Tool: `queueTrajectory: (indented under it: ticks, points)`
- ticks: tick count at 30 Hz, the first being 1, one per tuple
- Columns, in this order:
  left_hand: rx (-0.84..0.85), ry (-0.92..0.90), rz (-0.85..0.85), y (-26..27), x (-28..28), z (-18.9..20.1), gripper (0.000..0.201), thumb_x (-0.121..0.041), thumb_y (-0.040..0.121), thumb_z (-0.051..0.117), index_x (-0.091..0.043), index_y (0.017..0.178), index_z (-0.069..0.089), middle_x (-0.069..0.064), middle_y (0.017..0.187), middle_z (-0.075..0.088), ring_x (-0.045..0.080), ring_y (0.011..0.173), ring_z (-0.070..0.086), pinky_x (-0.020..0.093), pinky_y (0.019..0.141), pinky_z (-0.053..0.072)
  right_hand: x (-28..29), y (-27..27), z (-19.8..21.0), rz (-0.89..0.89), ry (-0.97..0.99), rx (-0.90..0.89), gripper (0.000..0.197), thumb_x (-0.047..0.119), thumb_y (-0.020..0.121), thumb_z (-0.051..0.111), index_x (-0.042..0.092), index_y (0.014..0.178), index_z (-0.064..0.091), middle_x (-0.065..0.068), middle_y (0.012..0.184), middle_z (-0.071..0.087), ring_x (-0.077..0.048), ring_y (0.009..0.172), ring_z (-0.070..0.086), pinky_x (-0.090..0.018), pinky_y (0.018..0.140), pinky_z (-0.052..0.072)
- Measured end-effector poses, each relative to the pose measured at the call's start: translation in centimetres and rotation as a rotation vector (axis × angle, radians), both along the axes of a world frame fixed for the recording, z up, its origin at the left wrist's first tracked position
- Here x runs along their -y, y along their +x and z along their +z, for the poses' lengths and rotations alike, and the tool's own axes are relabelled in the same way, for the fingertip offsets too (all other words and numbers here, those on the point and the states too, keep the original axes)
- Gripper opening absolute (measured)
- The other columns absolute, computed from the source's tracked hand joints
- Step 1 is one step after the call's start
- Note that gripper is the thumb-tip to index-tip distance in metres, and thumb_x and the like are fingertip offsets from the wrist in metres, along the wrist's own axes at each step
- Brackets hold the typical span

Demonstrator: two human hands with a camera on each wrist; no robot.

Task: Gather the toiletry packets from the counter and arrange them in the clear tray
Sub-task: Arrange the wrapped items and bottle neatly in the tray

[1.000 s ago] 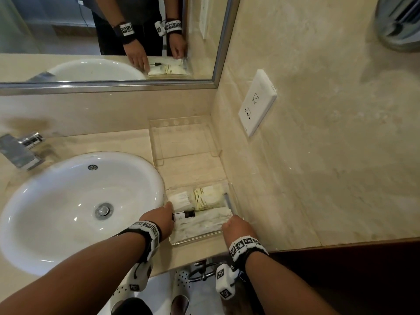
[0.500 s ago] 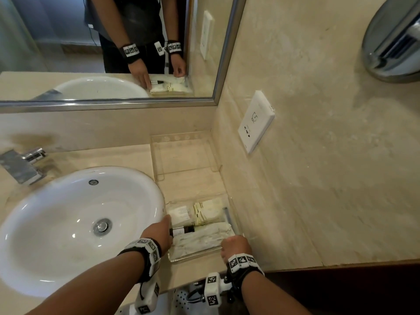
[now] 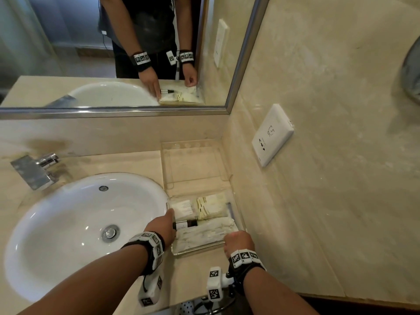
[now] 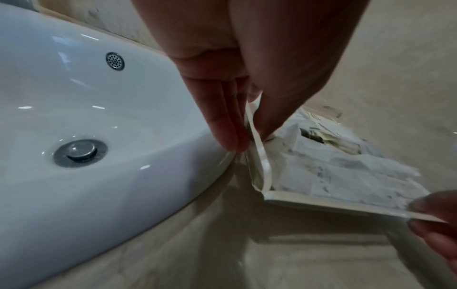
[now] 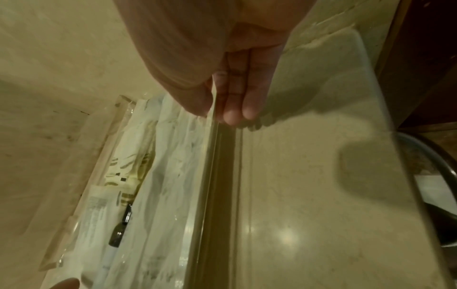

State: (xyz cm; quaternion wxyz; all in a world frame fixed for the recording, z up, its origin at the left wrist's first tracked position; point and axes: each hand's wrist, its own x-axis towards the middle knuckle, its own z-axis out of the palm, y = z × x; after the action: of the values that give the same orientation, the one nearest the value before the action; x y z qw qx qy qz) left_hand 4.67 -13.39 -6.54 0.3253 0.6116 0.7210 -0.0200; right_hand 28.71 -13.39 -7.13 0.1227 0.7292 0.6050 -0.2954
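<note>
The clear tray (image 3: 197,250) sits on the counter between the sink and the side wall. Inside lie white packets (image 3: 183,208), cream packets (image 3: 211,205), a long white packet (image 3: 205,234) and a small dark bottle (image 3: 186,223). My left hand (image 3: 167,222) pinches the tray's left wall (image 4: 259,166), thumb inside and fingers (image 4: 225,127) outside. My right hand (image 3: 236,243) pinches the front rim (image 5: 207,176) near the right corner, thumb inside the tray. In the right wrist view the packets (image 5: 168,166) and the bottle (image 5: 118,234) lie beyond that rim.
A white sink (image 3: 68,223) borders the tray's left side, with a chrome faucet (image 3: 34,169) behind it. A second clear acrylic holder (image 3: 193,164) stands against the back wall. The marble side wall carries a white socket (image 3: 272,135). The counter's front edge runs just below my wrists.
My right hand has slid from the tray's right front corner down onto the front rim. The left hand keeps its hold on the left wall. The tray has hardly moved.
</note>
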Motion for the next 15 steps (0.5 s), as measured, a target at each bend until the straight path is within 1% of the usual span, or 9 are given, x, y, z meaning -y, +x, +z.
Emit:
queueTrajectory:
  ticks: [2, 5, 7, 9, 11, 12, 13, 14, 15]
  points:
    - [0.002, -0.002, -0.006, -0.2, -0.5, 0.0, 0.035, -0.021, 0.091, 0.052, -0.014, 0.123, 0.037, 0.006, 0.094, 0.064, 0.025, 0.085, 0.062, 0.033, 0.073, 0.051, -0.9, -0.5, -0.2, 0.111, -0.044, 0.083, 0.021, 0.006, 0.092, 0.056, 0.01, 0.096, 0.076, -0.003, 0.084, 0.072, -0.024, 0.096, 0.073, -0.036, 0.084, 0.06]
    - [0.006, 0.005, -0.007, -0.5, -1.4, 0.1, 0.033, -0.021, 0.091, 0.052, -0.014, 0.12, 0.039, 0.006, 0.093, 0.064, 0.024, 0.086, 0.063, 0.035, 0.076, 0.053, -1.9, -0.6, -0.7, 0.119, -0.035, 0.095, 0.02, 0.005, 0.092, 0.055, 0.011, 0.08, 0.069, -0.002, 0.078, 0.067, -0.026, 0.097, 0.073, -0.035, 0.082, 0.059]
    - [0.004, 0.009, -0.008, -0.7, -2.1, 0.1, 0.034, -0.02, 0.091, 0.052, -0.014, 0.122, 0.038, 0.006, 0.095, 0.064, 0.024, 0.087, 0.063, 0.035, 0.078, 0.054, -2.2, -0.7, -0.4, 0.039, -0.058, 0.038, 0.022, 0.001, 0.093, 0.052, 0.008, 0.09, 0.073, -0.004, 0.065, 0.052, -0.028, 0.098, 0.072, -0.034, 0.082, 0.058]
    - [0.013, 0.007, -0.002, -0.8, -2.8, 0.1, 0.04, -0.019, 0.091, 0.051, -0.015, 0.128, 0.036, 0.005, 0.096, 0.064, 0.023, 0.087, 0.063, 0.035, 0.079, 0.054, -2.8, -0.8, -0.8, 0.029, -0.067, 0.065, 0.026, 0.0, 0.092, 0.051, 0.005, 0.102, 0.075, -0.004, 0.06, 0.039, -0.029, 0.099, 0.071, -0.036, 0.083, 0.058]
    - [0.034, 0.005, 0.014, -1.0, -3.3, -0.2, 0.047, -0.02, 0.091, 0.052, -0.018, 0.134, 0.033, 0.005, 0.099, 0.064, 0.023, 0.089, 0.063, 0.035, 0.082, 0.053, -3.6, -1.1, -1.1, -0.032, -0.061, 0.04, 0.024, -0.001, 0.093, 0.05, 0.004, 0.096, 0.073, -0.005, 0.061, 0.036, -0.03, 0.101, 0.07, -0.036, 0.082, 0.056]
    - [0.044, 0.005, 0.022, -1.1, -3.6, -0.3, 0.05, -0.02, 0.091, 0.052, -0.019, 0.137, 0.032, 0.005, 0.102, 0.065, 0.023, 0.089, 0.062, 0.035, 0.082, 0.053, -3.7, -1.0, -1.4, -0.05, -0.06, 0.011, 0.021, 0.0, 0.093, 0.051, 0.004, 0.085, 0.069, -0.006, 0.061, 0.037, -0.029, 0.102, 0.07, -0.035, 0.082, 0.055]
    - [0.052, 0.008, 0.029, -1.2, -3.8, -0.5, 0.052, -0.02, 0.09, 0.052, -0.02, 0.138, 0.032, 0.005, 0.103, 0.065, 0.023, 0.089, 0.062, 0.034, 0.082, 0.052, -3.8, -1.0, -1.8, -0.175, -0.085, -0.07, 0.02, 0.003, 0.093, 0.052, 0.005, 0.076, 0.064, -0.006, 0.063, 0.042, -0.029, 0.102, 0.07, -0.035, 0.083, 0.056]
    - [0.059, 0.011, 0.033, -1.3, -4.0, -0.7, 0.053, -0.019, 0.09, 0.053, -0.021, 0.139, 0.031, 0.004, 0.104, 0.065, 0.022, 0.088, 0.061, 0.033, 0.082, 0.051, -4.2, -0.8, -2.9, -0.308, -0.089, -0.147, 0.018, 0.008, 0.092, 0.055, 0.005, 0.077, 0.064, -0.006, 0.068, 0.052, -0.027, 0.101, 0.071, -0.034, 0.085, 0.058]
    - [0.065, 0.013, 0.036, -1.4, -4.2, -0.8, 0.053, -0.019, 0.09, 0.053, -0.021, 0.139, 0.032, 0.004, 0.105, 0.065, 0.022, 0.087, 0.061, 0.032, 0.081, 0.051, -4.6, -0.5, -3.9, -0.409, -0.045, -0.197, 0.016, 0.015, 0.09, 0.057, 0.006, 0.088, 0.07, -0.005, 0.078, 0.064, -0.025, 0.098, 0.072, -0.035, 0.085, 0.06]
